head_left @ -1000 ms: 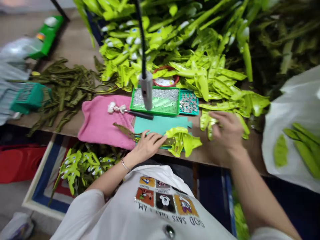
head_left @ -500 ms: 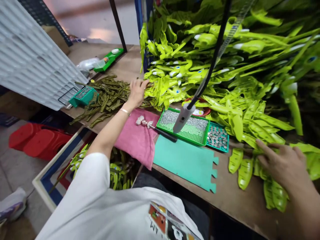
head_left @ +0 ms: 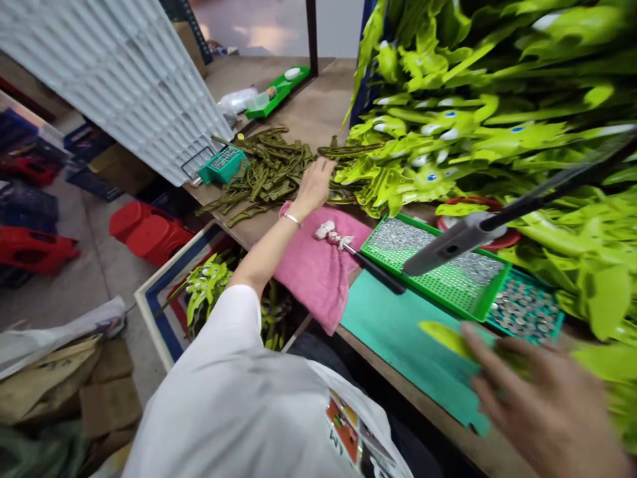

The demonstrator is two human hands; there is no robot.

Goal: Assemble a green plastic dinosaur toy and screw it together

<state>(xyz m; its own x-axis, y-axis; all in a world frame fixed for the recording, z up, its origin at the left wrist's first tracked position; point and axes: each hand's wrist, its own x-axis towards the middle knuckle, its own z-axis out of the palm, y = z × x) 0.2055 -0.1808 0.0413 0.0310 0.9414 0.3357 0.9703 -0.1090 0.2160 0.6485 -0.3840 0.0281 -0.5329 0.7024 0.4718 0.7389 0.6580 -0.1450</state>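
Note:
My left hand [head_left: 314,186] reaches to where the dark olive strips [head_left: 271,166] meet a stack of lime-green moulded pieces [head_left: 383,182] with blue eyes and white tips. Its fingers are bent, and what lies in them is hidden. My right hand [head_left: 542,392], blurred, holds a leaf-shaped lime-green plastic piece [head_left: 442,337] above the teal foam mat [head_left: 398,325]. Behind the mat stand a green basket [head_left: 485,302] of small silvery parts and a teal tray [head_left: 557,325] of round metal parts.
A black-handled tool [head_left: 381,271] with a cloth-wrapped end lies across the pink cloth [head_left: 318,279] and mat. A grey device [head_left: 442,249] hangs on a cord over the basket. Left stand a teal box [head_left: 226,166] and an open bin [head_left: 159,325]; a lime-green heap [head_left: 497,86] rises at the back.
My right hand has come from the loose leaf-shaped pieces on the right to the mat, with one piece in it. My left hand stays by the stack. The view has swung left.

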